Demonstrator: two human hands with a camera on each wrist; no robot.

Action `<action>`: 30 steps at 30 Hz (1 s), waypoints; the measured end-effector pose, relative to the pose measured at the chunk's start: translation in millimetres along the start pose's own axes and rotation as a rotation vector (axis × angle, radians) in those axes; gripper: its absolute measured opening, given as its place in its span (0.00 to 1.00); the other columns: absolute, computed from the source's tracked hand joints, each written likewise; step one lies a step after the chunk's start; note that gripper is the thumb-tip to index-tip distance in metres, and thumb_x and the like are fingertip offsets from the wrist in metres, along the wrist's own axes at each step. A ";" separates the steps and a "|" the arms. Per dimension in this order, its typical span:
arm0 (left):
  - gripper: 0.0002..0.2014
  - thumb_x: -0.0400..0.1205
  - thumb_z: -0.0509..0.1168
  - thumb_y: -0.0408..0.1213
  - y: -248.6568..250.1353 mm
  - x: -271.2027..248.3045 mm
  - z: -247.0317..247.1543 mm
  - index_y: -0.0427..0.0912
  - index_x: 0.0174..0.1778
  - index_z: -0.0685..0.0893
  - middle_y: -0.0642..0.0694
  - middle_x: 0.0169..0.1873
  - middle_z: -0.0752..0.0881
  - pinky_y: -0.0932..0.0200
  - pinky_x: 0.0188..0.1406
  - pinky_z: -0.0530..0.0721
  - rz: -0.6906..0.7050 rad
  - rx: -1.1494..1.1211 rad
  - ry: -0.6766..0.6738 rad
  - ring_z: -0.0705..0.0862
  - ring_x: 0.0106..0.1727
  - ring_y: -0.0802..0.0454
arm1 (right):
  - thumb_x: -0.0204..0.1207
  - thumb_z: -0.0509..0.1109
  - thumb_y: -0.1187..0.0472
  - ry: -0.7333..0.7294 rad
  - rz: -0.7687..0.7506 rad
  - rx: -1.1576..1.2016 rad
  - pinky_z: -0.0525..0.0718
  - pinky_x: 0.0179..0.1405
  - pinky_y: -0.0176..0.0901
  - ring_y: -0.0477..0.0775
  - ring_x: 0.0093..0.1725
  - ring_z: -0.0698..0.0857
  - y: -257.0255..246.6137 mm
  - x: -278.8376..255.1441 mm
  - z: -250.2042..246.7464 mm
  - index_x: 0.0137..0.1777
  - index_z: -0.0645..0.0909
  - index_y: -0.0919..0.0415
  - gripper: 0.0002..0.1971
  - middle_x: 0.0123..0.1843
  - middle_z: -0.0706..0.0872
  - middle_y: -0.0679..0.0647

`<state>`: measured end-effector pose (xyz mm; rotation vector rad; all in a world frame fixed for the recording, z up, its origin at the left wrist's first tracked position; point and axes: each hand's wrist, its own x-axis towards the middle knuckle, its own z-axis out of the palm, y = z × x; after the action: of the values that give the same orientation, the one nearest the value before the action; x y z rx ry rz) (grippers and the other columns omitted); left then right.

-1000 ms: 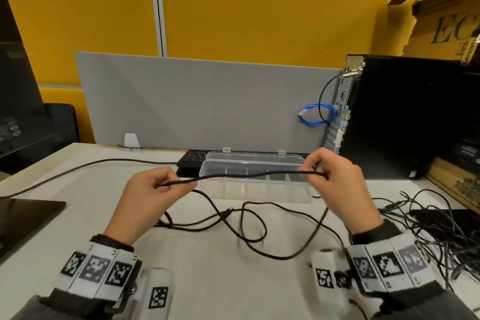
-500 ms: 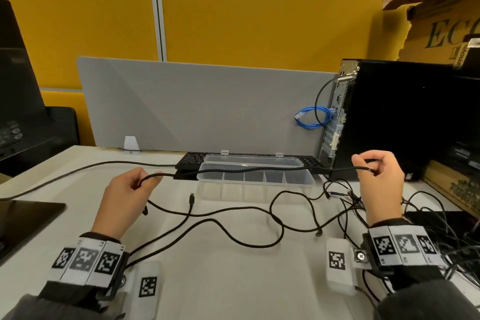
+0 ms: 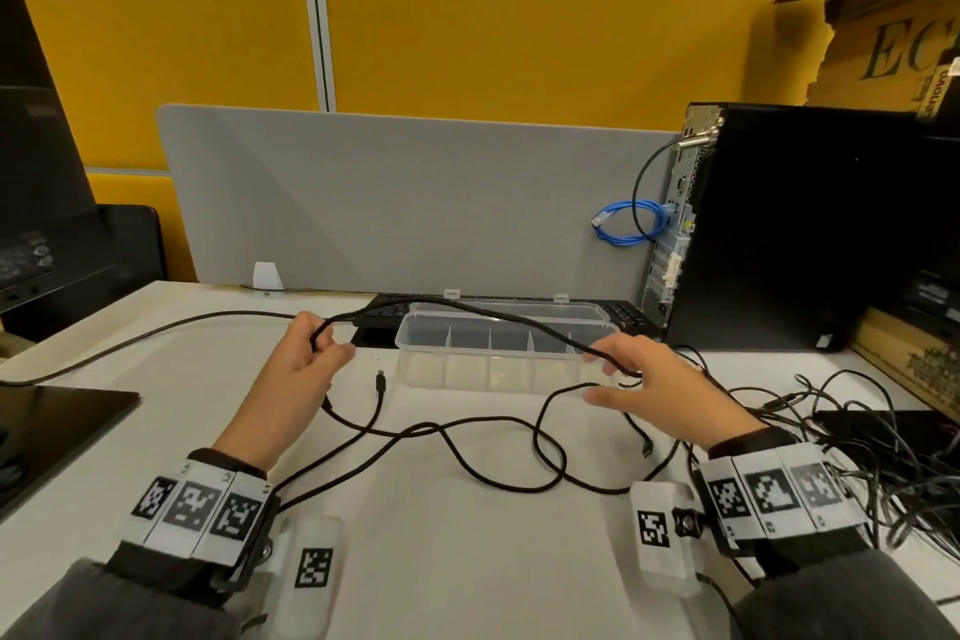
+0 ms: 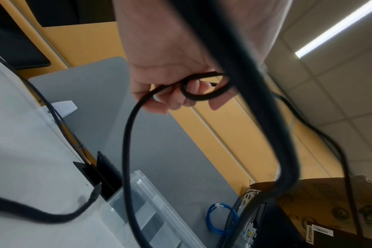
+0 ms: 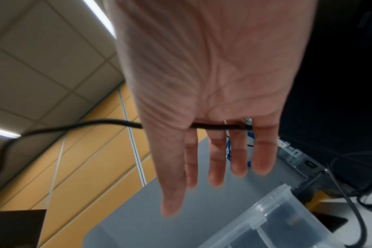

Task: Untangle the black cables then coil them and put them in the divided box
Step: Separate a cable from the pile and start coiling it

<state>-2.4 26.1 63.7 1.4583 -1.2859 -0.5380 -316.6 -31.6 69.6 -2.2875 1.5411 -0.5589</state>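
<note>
A long black cable [image 3: 467,308] arcs over the clear divided box [image 3: 467,375] between my two hands. My left hand [image 3: 324,343] grips one end of that span, left of the box. In the left wrist view its fingers [image 4: 176,100] curl round a small loop of the cable [image 4: 202,96]. My right hand [image 3: 608,379] hovers at the box's right front corner with fingers straight. The cable [image 5: 85,123] lies across the back of those fingers [image 5: 214,159], not pinched. More of the cable loops on the table [image 3: 457,455], with a plug end [image 3: 381,377] near the box.
A tangle of black cables [image 3: 857,437] lies at the right by a black PC tower [image 3: 805,224]. A keyboard [image 3: 387,317] sits behind the box, below a grey divider panel [image 3: 415,203]. A dark monitor base [image 3: 52,426] is at the left edge.
My right hand has come back left from beside the tower to the box and let go its pinch, fingers now straight. The taut span has gone slack into an arc. My left hand shifted right.
</note>
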 end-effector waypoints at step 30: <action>0.28 0.64 0.70 0.66 2.6 -11.9 11.5 0.40 0.26 0.84 0.38 0.23 0.79 0.58 0.38 0.75 0.199 0.120 -0.422 0.75 0.29 0.51 | 0.83 0.59 0.53 0.524 0.287 0.928 0.65 0.15 0.33 0.43 0.20 0.66 4.0 -1.9 -21.4 0.39 0.77 0.58 0.14 0.24 0.69 0.48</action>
<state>-17.0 32.5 58.7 1.3343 -1.8006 -0.6666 -331.0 -32.4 86.0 -1.2451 1.3339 -1.4847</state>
